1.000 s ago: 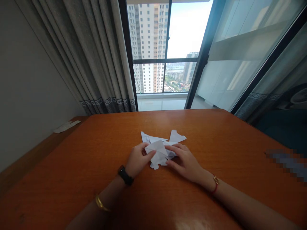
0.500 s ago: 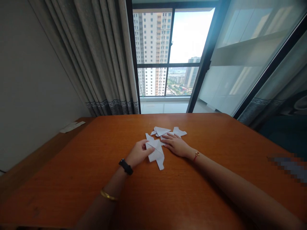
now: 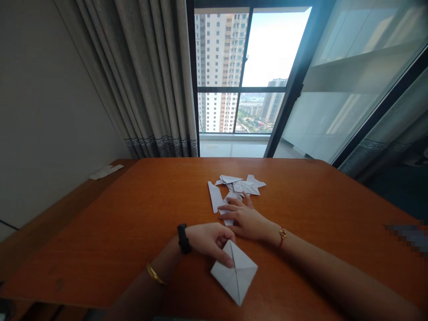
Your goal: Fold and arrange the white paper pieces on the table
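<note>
Near the front of the table, my left hand (image 3: 214, 240) pinches a corner of a square of folded white paper (image 3: 239, 278) between thumb and fingers. Crossing creases run over its face. Farther back, my right hand (image 3: 245, 218) is spread with its fingers apart, the fingertips resting on a white folded paper piece (image 3: 227, 217) and partly covering it. Just beyond the fingers lies a loose pile of folded white paper pieces (image 3: 245, 186), some overlapping. A long folded paper strip (image 3: 215, 197) sits at the pile's left side.
The brown wooden table (image 3: 160, 191) reaches to a window with a dark frame (image 3: 240, 89). A grey curtain (image 3: 150, 80) hangs at the back left. Some flat pale paper (image 3: 106, 171) lies on a ledge by the left wall.
My left hand has come nearer and now holds the folded square. The pieces under and beyond my right hand lie differently, and that hand has moved slightly nearer. The view has shifted a little.
</note>
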{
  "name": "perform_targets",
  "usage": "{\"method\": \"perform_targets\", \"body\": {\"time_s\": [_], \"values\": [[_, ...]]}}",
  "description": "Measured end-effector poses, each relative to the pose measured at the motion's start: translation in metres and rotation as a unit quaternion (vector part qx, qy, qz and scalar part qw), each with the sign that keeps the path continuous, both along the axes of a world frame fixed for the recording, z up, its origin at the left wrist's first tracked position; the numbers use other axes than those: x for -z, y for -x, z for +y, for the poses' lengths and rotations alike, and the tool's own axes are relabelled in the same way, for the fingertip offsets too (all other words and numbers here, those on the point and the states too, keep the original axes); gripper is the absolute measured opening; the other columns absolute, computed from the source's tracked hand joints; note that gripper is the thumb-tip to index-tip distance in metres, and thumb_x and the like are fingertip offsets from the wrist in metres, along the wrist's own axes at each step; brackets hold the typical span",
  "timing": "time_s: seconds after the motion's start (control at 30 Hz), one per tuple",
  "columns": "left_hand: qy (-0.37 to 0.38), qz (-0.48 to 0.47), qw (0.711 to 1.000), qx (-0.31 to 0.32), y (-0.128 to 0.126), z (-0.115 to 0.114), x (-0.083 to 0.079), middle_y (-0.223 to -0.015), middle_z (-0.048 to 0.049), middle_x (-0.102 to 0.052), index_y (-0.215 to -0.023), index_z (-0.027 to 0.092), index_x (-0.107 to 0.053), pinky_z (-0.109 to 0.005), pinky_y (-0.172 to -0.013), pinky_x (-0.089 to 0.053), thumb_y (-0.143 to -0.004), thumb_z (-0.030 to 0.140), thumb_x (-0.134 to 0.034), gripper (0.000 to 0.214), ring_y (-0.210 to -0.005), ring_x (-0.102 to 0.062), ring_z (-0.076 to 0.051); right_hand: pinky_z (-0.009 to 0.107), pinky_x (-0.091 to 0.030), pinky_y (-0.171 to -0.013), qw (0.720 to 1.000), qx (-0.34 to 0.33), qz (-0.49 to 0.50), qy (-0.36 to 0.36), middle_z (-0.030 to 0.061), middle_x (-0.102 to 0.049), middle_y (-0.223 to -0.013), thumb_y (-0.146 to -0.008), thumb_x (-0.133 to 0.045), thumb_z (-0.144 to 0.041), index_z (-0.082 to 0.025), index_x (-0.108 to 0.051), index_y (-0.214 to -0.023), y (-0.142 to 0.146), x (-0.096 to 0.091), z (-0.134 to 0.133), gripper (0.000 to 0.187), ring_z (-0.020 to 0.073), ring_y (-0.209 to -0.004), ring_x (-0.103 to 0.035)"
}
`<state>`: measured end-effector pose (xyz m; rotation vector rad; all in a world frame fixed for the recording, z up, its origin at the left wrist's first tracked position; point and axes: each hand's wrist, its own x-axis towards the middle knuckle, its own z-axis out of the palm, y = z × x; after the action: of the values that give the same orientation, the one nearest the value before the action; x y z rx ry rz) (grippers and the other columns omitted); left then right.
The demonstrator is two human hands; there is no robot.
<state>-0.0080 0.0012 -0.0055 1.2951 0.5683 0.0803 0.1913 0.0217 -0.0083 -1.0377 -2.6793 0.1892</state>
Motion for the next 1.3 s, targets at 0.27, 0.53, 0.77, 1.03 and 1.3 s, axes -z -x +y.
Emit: {"method": "perform_targets", "body": {"time_s": [0.27, 0.53, 0.77, 1.03, 1.3], "values": [[-0.123, 0.040, 0.983, -0.127, -0.006, 0.003, 0.015, -0.066, 0.0009, -0.064, -0.115, 0.016, -0.049, -0.021, -0.043, -0.040, -0.064, 0.036, -0.079, 0.062, -0.046, -0.060, -0.015, 0.065, -0.016, -0.107, 0.992, 0.121, 0.005, -0.048, -0.0017, -0.045, -0.146, -0.087, -0.057, -0.033, -0.037, -0.073, -0.103, -0.047, 0.003, 0.036, 0.023, 0.0353, -0.133, -0.034], [-0.375, 0.145, 0.897, -0.183, -0.011, -0.005, 0.007, -0.065, 0.0026, -0.064, -0.114, 0.020, -0.060, -0.024, -0.049, -0.039, -0.075, 0.033, -0.067, 0.042, -0.049, -0.060, -0.017, 0.048, -0.037, -0.097, 0.960, 0.277, 0.010, -0.032, 0.0080, -0.063, -0.128, -0.085, -0.058, -0.036, -0.024, -0.066, -0.118, -0.065, 0.011, 0.067, 0.037, 0.0313, -0.118, -0.051], [-0.520, 0.233, 0.795, -0.206, -0.011, -0.005, 0.002, -0.075, -0.0027, -0.065, -0.111, 0.024, -0.064, -0.028, -0.061, -0.037, -0.075, 0.043, -0.070, 0.041, -0.074, -0.063, -0.025, 0.046, -0.034, -0.098, 0.948, 0.295, 0.076, -0.090, 0.0109, -0.071, -0.109, -0.096, -0.040, -0.027, -0.021, -0.071, -0.107, -0.067, -0.001, 0.051, 0.034, 0.0275, -0.102, -0.061], [-0.420, 0.064, 0.839, -0.339, -0.015, -0.005, 0.001, -0.072, 0.0037, -0.052, -0.127, 0.019, -0.047, -0.023, -0.058, -0.037, -0.086, 0.046, -0.057, 0.050, -0.062, -0.050, -0.013, 0.030, -0.046, -0.064, 0.865, 0.206, 0.428, 0.161, 0.0040, -0.068, -0.079, -0.084, -0.060, -0.046, -0.018, -0.068, -0.102, -0.050, -0.021, -0.017, 0.034, 0.0178, -0.068, -0.059], [-0.260, -0.006, 0.910, -0.323, -0.019, 0.001, 0.008, -0.063, 0.0044, -0.048, -0.079, 0.016, -0.052, -0.021, -0.050, -0.032, -0.082, 0.048, -0.061, 0.033, -0.053, -0.044, -0.009, 0.023, -0.033, -0.051, 0.772, 0.171, 0.502, 0.351, -0.0064, -0.048, -0.063, -0.073, -0.073, -0.046, -0.018, -0.060, -0.108, -0.036, 0.000, -0.027, 0.046, 0.0093, -0.055, -0.044]]}}
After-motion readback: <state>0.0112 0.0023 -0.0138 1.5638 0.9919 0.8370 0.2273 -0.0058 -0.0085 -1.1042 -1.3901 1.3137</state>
